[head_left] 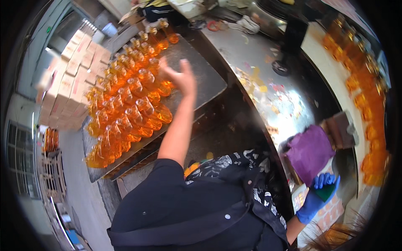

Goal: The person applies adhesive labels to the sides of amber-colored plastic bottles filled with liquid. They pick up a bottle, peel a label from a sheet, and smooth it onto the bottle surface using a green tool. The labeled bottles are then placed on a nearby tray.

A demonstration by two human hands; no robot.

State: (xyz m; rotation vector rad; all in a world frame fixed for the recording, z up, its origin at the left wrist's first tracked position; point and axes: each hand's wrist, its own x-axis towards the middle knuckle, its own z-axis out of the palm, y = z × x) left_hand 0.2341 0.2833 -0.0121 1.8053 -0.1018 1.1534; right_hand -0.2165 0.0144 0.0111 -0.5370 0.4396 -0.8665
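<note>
Centre frame, our bare left hand (181, 77), fingers released, hovers over clear orange-filled plastic bottles (134, 104); lower right, our blue-gloved right hand (320, 192) grasps a green pad (325, 192).

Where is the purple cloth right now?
In the head view, the purple cloth lies on the right, at the near edge of the steel counter, just above the blue-gloved right hand.

Orange-filled clear bottles (134, 108) lying packed in rows on grey tray (205, 83).
</note>
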